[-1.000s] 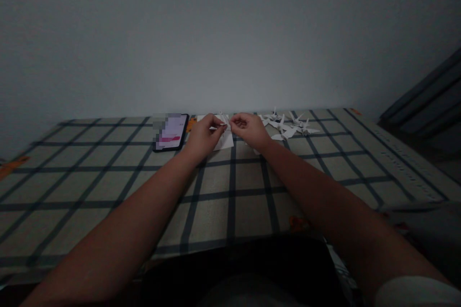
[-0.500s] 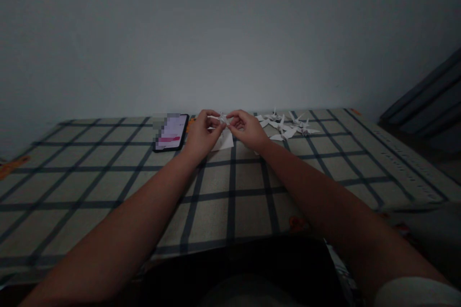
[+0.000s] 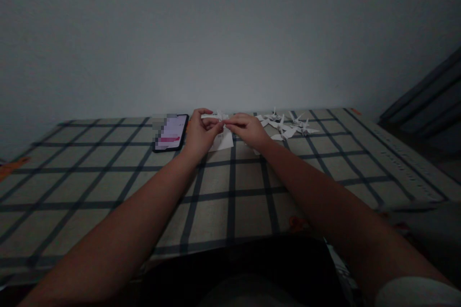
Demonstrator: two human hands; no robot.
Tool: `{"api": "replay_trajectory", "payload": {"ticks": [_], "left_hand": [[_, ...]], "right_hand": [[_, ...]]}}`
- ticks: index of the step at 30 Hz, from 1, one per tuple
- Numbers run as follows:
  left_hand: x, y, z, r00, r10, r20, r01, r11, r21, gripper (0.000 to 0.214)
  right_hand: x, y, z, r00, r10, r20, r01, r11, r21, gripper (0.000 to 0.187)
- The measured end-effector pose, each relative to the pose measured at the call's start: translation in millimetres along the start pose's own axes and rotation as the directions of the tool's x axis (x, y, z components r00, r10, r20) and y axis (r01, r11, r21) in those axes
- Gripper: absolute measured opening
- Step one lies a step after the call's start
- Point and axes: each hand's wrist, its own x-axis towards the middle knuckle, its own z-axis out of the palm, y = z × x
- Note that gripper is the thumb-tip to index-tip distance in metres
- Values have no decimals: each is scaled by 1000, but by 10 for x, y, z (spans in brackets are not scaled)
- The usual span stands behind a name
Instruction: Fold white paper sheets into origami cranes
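Observation:
Between my fingertips is a small white paper crane (image 3: 221, 115), partly covered by the fingers. My left hand (image 3: 202, 130) pinches it from the left with thumb and fingers. From the right, my right hand (image 3: 248, 128) grips it with thumb and forefinger pressed together, the two hands' tips meeting. Below them a white sheet of paper (image 3: 225, 141) lies on the cloth, its far part hidden by the hands. Several finished-looking white paper cranes (image 3: 284, 129) sit in a cluster to the right of my right hand.
A phone (image 3: 170, 133) with a lit screen lies left of my left hand. The checked tablecloth (image 3: 212, 184) covers the table, which meets a plain wall (image 3: 230, 38) at the back. Dark folded fabric (image 3: 428, 105) hangs at the far right.
My right hand's fingers have flattened and closed in towards the left fingertips. My left hand has shifted slightly left, and the paper between them has turned a little.

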Motion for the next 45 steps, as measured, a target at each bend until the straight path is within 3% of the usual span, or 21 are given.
{"api": "replay_trajectory", "payload": {"ticks": [7,11,17,24,32,37,45], "left_hand": [[-7,-15,-4,996,56,62,-60,996,73,62],[51,-41,-43,996,31,89,-34,999,28,63],[70,-16,-82,988,-32,151,38,998,-39,61],[63,-25,-84,972,-118,204,135,988,-73,57],[-25,135,-14,934,-299,194,336,922,-193,52],[-26,176,-33,921,-332,206,371,908,-196,52],[25,169,-77,900,-380,214,422,883,-205,52]], "right_hand": [[0,-29,-14,1000,4,4,-4,1000,12,23],[-23,-66,-26,999,43,0,-43,994,98,31],[-1,5,-13,969,193,-153,-167,972,167,27],[11,48,52,970,235,58,-242,929,279,33],[3,44,47,989,150,12,-149,965,217,25],[10,14,4,996,89,19,-90,993,76,17],[4,-142,-106,994,-113,-11,111,987,-113,11]]}}
